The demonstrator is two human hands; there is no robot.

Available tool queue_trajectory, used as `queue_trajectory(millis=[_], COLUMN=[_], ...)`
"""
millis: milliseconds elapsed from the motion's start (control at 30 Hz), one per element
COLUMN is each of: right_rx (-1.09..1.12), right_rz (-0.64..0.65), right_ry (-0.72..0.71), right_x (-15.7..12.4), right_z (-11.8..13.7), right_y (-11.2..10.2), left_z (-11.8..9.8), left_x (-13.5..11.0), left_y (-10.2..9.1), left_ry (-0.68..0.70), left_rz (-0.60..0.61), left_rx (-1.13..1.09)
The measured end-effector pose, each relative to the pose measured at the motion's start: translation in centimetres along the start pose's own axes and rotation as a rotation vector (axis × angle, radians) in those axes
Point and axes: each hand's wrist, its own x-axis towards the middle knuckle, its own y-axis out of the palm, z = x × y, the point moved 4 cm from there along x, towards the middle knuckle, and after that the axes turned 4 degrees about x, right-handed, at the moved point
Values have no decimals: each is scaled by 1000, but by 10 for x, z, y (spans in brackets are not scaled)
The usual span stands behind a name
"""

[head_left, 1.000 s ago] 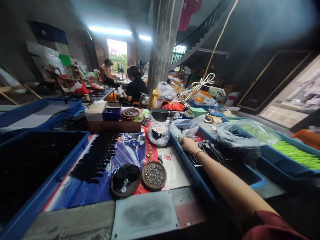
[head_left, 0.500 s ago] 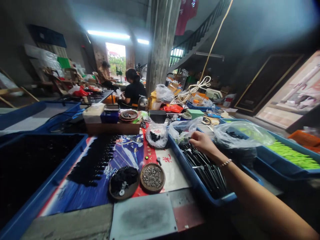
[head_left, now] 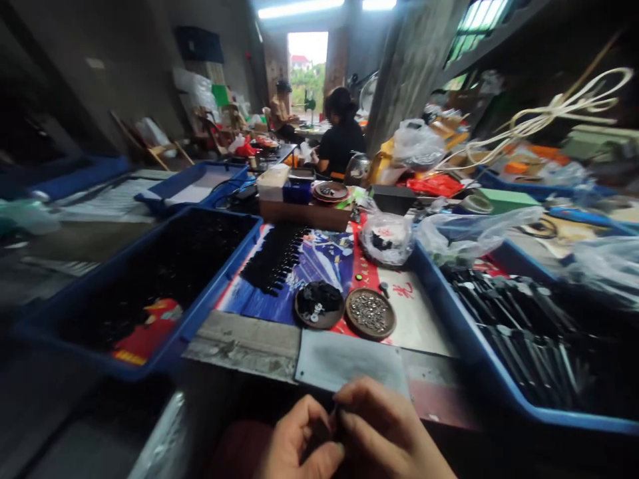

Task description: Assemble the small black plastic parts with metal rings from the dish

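Grey plate (head_left: 349, 359) lines the bench's edge (head_left: 239, 349); left hand (head_left: 299, 442) and right hand (head_left: 387, 426) pinch a dark piece (head_left: 337, 408).

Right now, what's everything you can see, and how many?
Left tray: one, blue, left side
Loose pieces: many, black, left tray
Smaller tray: one, blue, back left
Poster: one, multicoloured, centre
Lined-up strips: many, black, on poster
Dishes: two, brown, poster's near edge
Small bits: many, mostly black, left dish
Metal bits: many, silver, right dish
Flat sheet: one, grey, table's near edge
Right tray: one, blue, right side
Long parts: many, mostly dark, right tray
Plastic bags: several, clear, centre and right
People: two, background
Farther clutter: uncountable, blurred
Held piece: one, dark, bottom centre
Left hand: one, bottom
Right hand: one, beside it
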Motion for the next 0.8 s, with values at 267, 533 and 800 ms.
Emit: queue_trajectory(millis=[267, 533, 800], right_rx=[-319, -1036, -1333], right_rz=[6, -128, -175], right_ry=[-53, -234, -54], right_x=[22, 98, 140], right_z=[7, 14, 5], right_y=[10, -38, -35], left_z=[1, 24, 41], left_x=[-24, -29, -30], left_y=[-16, -27, -46], left_ry=[-31, -143, -154], left_rz=[4, -19, -51], left_rx=[96, 107, 51])
